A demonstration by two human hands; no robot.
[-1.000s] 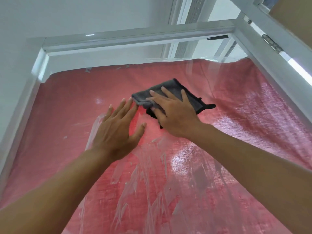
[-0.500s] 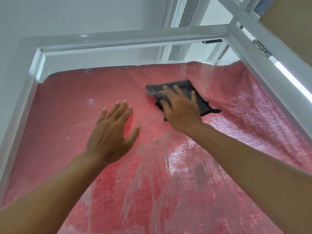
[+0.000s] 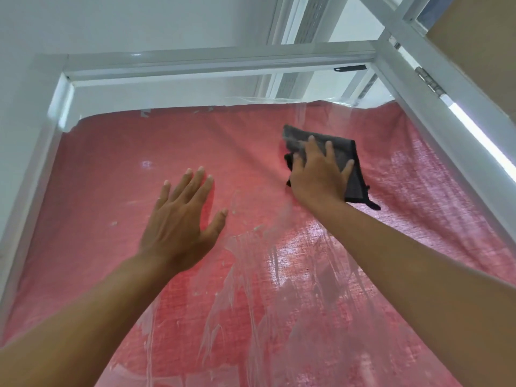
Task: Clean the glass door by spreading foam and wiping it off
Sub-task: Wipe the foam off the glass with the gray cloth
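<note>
I look up at a glass door (image 3: 117, 174) with a pink woven sheet behind it. White foam streaks (image 3: 251, 275) run down the lower middle of the pane. My right hand (image 3: 318, 174) presses a dark grey cloth (image 3: 349, 157) flat against the upper right of the glass, fingers spread and straight. My left hand (image 3: 181, 219) lies flat on the glass to the left of the cloth, fingers straight, holding nothing.
A white metal frame (image 3: 217, 62) borders the door at the top, left and right. A hinge (image 3: 430, 82) sits on the right frame bar, with a lit strip below it. A brown panel (image 3: 480, 40) fills the top right corner.
My right hand has slid the cloth up and to the right across the glass. My left hand stays flat on the pane, now farther from the cloth.
</note>
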